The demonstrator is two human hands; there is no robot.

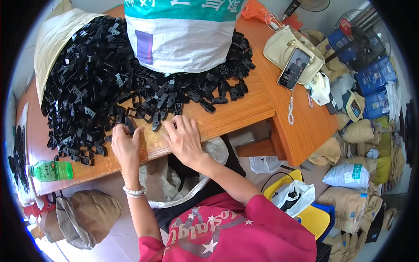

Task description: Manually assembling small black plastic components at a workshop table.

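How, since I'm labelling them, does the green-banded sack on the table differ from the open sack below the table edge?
The green-banded sack rests at the heap of black parts; the open sack is below the edge of the table. The green-banded sack is white with green and purple; the open sack looks duller, plain beige. Both are pale.

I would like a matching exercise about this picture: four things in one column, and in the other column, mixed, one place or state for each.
Things:
1. black parts
2. bottle
3. phone
4. left hand

Places or states:
A. green, near the left end of the table
B. has a white bracelet on its wrist
C. heaped around the foot of the sack
D. beside the cream bag

Right pairs: 1-C, 2-A, 3-D, 4-B
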